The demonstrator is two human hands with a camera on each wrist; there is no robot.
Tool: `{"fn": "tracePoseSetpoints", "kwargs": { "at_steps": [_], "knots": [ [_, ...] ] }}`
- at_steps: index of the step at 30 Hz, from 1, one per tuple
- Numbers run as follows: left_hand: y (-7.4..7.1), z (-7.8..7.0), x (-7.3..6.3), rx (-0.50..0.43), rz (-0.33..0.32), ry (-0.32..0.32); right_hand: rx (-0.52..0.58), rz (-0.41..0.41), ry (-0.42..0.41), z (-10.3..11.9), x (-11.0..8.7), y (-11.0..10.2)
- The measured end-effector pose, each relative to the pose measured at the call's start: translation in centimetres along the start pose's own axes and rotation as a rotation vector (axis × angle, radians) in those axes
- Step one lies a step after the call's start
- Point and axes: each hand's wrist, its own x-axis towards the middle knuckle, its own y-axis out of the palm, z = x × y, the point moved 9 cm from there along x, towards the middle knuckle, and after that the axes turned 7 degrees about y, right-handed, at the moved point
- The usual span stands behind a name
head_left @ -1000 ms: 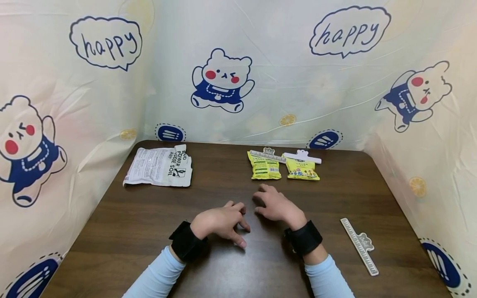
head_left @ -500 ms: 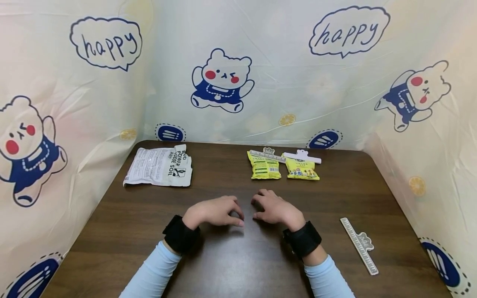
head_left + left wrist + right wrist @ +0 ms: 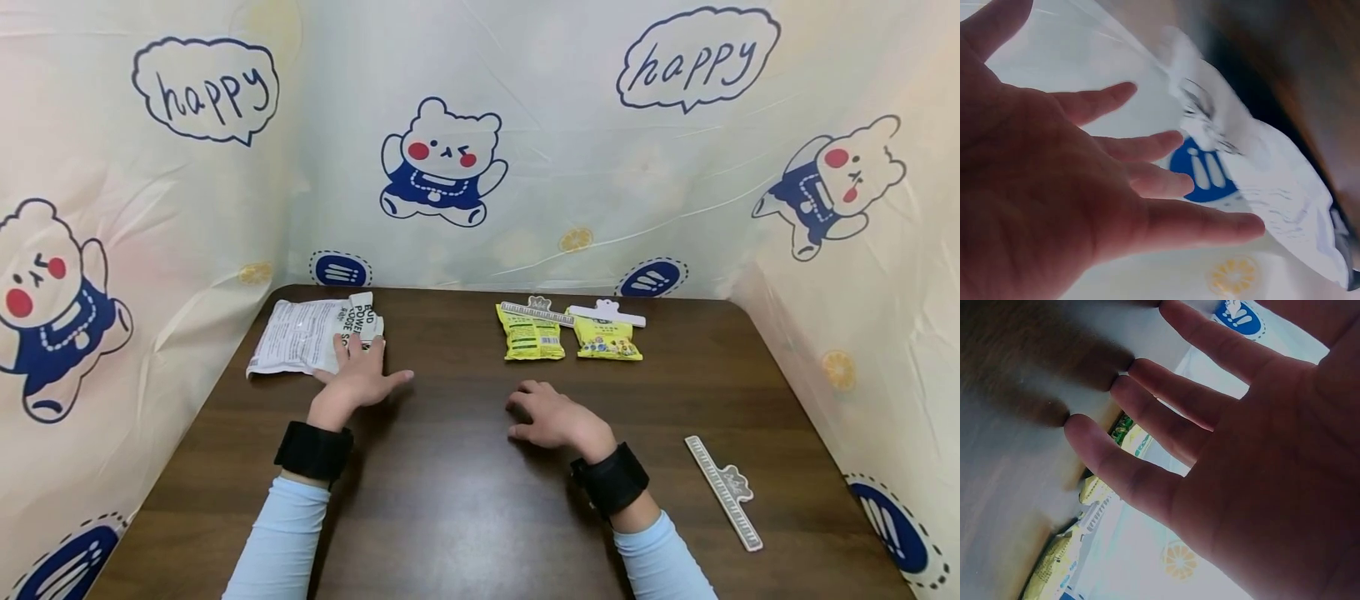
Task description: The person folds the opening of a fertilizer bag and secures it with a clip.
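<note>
My left hand (image 3: 358,377), fingers spread, is over the near right part of a white bag (image 3: 296,333) printed with "loose soil". In the left wrist view the bag (image 3: 1285,194) lies beyond the outstretched fingers, and the hand holds nothing. Mid-table, my right hand (image 3: 557,419) rests its fingertips on the wood, empty. Beyond it lie two small yellow packets: the left packet (image 3: 534,340) has a grey ruler-patterned clip (image 3: 536,313) across its top, the right packet (image 3: 609,342) a white clip (image 3: 607,314).
Another grey ruler-patterned clip (image 3: 724,493) lies on the brown table (image 3: 465,517), right of the right forearm. A printed cloth (image 3: 555,192) stands behind the table and along both sides.
My left hand has moved from mid-table, beside the right hand, forward and left to the white bag, its fingers spreading. The right hand drew back slightly, then stayed put.
</note>
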Motion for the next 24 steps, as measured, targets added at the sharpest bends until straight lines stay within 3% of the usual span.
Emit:
{"fn": "tracePoseSetpoints", "kwargs": {
  "at_steps": [3, 7, 16, 20, 24],
  "knots": [
    [0.3, 1.1, 0.4, 0.042, 0.024, -0.015, 0.003, 0.001, -0.004, 0.0, 0.0, 0.0],
    [1.8, 1.9, 1.1, 0.094, 0.083, 0.005, 0.013, 0.006, -0.015, 0.1, 0.0, 0.0],
    [2.4, 0.6, 1.4, 0.138, 0.104, 0.148, 0.004, 0.008, -0.038, 0.3, 0.1, -0.1],
    [3.9, 1.0, 2.5, 0.137, 0.133, 0.228, 0.010, 0.014, -0.030, 0.2, 0.0, 0.0],
    [6.1, 1.5, 3.9, 0.135, 0.179, 0.266, 0.012, 0.013, -0.034, 0.1, 0.0, 0.0]
  ]
}}
